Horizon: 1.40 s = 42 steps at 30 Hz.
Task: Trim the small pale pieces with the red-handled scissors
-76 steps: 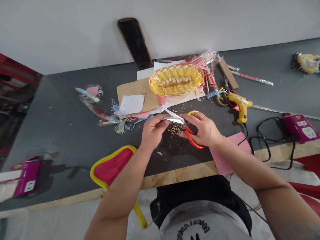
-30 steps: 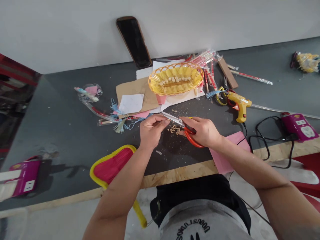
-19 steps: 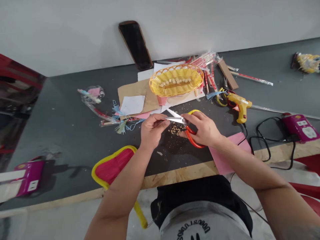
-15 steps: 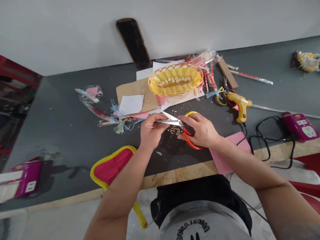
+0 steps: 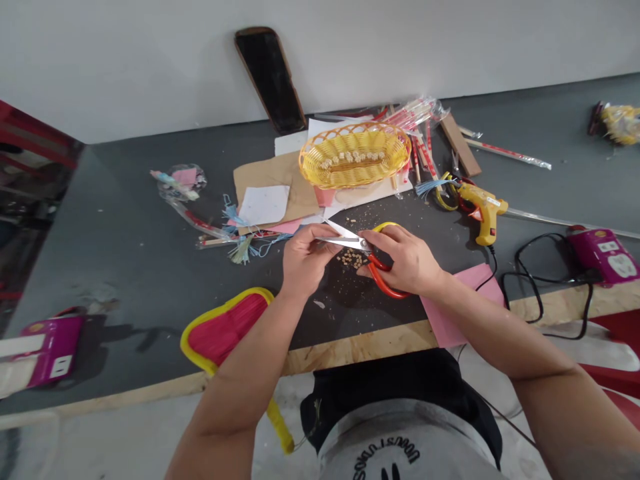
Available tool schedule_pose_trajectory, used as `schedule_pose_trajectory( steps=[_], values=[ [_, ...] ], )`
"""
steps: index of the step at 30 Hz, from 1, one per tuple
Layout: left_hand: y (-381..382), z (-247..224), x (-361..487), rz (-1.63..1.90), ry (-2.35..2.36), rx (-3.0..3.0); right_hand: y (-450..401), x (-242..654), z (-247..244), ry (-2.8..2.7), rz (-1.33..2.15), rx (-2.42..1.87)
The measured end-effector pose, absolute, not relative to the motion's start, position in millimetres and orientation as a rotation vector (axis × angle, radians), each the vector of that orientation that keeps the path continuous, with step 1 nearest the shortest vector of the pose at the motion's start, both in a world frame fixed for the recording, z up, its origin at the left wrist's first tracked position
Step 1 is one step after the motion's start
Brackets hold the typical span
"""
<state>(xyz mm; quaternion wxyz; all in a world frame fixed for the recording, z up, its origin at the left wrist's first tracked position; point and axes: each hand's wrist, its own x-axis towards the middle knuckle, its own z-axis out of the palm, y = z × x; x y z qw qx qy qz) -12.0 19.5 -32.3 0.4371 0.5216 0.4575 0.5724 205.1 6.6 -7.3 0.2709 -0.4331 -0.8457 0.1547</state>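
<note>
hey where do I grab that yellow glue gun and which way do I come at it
I'd take the glue gun by its handle, coming from the near edge of the table. It seems to lie on its side, handle towards you, with the black cord leaving the handle's end, so reach around that.

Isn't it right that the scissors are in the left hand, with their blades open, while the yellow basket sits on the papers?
No, the scissors are in the right hand; the head view shows it.
</note>
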Motion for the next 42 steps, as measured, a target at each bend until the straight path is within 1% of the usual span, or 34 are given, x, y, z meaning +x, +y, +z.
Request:
schedule_pose_trajectory(
  steps=[7, 18, 21, 27, 32, 42],
  values=[
    [20.4, -31.9, -11.6, 1.422, 1.154, 1.27, 6.7, 207.0, -8.5, -2.301, 0.416, -1.217],
    [20.5, -30.4, -8.5, 1.402, 1.138, 1.194, 4.2, 204.8, -8.5, -2.299, 0.279, -1.288],
    [18.7, -26.5, -6.3, 1.392, 1.115, 1.157, 5.0, 206.1, -8.5, -2.271, 0.3, -1.28],
    [18.2, -18.6, -4.8, 1.413, 1.136, 1.06, 14.2, 212.5, -8.3, -2.082, 0.502, -1.246],
    [19.1, -16.7, -3.4, 1.343, 1.109, 0.939, 13.2, 209.3, -9.7, -2.253, 0.424, -1.198],
    [13.6, -5.7, 4.2, 1.176, 1.031, 0.83, 8.9, 205.8, -10.4, -2.298, 0.472, -1.235]
  ],
)
